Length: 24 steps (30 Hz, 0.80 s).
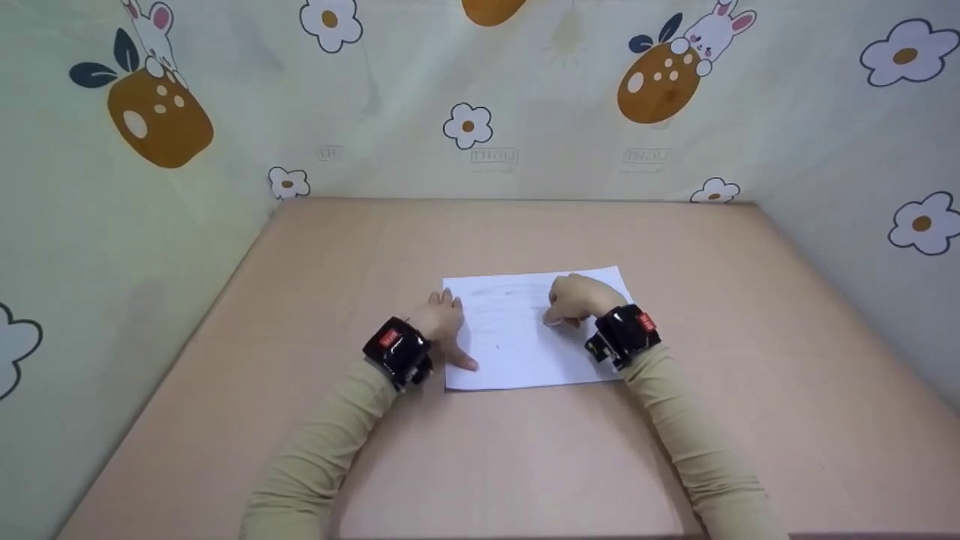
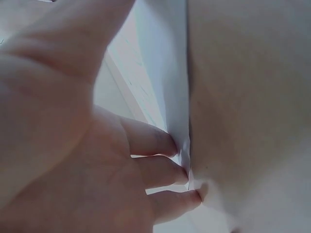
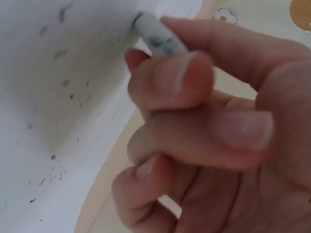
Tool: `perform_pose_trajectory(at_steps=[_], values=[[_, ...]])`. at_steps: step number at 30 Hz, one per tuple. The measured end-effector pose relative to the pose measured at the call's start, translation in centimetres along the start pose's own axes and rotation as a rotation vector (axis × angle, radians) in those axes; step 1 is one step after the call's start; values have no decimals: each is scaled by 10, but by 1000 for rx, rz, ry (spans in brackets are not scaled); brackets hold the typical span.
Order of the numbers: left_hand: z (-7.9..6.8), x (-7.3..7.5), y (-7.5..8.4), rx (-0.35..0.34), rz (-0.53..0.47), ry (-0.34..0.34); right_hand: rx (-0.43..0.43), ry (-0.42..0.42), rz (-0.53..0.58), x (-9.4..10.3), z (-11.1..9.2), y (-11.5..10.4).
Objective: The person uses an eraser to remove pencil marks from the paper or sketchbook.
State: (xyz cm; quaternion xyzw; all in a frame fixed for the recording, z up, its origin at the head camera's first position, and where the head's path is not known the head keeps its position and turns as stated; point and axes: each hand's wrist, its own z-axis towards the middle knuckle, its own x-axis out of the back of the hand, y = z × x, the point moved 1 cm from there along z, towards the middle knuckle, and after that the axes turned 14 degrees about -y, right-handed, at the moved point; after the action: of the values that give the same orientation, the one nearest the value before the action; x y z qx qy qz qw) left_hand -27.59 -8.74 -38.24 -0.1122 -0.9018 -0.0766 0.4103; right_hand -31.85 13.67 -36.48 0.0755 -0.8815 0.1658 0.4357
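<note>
The left hand (image 1: 444, 324) rests, fingers spread, at the left edge of a thin white rectangular paper sheet (image 1: 517, 349) on the table (image 1: 525, 450). The right hand's (image 1: 577, 296) fingers pinch a small white, grey-smudged eraser (image 3: 163, 39) over it (probably light, rubbery; best held behind the tip).

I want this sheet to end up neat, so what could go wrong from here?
The paper might shift or crease, as the left hand steadies it only along one side. The eraser in the right hand has dark smudges, so it could streak the surface. Dark specks lying there may smear under rubbing.
</note>
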Motion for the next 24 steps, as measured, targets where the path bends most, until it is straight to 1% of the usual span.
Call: perform_pose_trajectory(at_steps=[3,5,6,7,10,13,15,16,18,20,22,24], values=[[0,1,0,-1,10,-2,-160,47,-51,3,-6,9],[1,1,-1,0,14,-9,-213,74,-90,5,-9,14],[1,1,-1,0,15,-12,-216,82,-100,6,-10,15],[2,1,-1,1,13,-14,-198,86,-90,5,-10,15],[2,-1,-1,4,14,-18,-73,83,-60,3,-6,8],[3,-1,0,9,13,-15,51,75,-18,-4,2,-8],[2,-1,0,11,6,-14,93,83,-26,-8,7,-19],[2,-1,0,11,0,-14,98,91,-30,-10,8,-23],[1,-1,0,8,-12,-17,74,109,-32,-10,9,-25],[1,0,1,4,-17,-17,10,143,-41,-9,7,-22],[0,1,1,1,-3,-12,-65,168,-51,-6,5,-17],[-1,1,1,0,16,-2,-122,188,-63,-5,2,-14]])
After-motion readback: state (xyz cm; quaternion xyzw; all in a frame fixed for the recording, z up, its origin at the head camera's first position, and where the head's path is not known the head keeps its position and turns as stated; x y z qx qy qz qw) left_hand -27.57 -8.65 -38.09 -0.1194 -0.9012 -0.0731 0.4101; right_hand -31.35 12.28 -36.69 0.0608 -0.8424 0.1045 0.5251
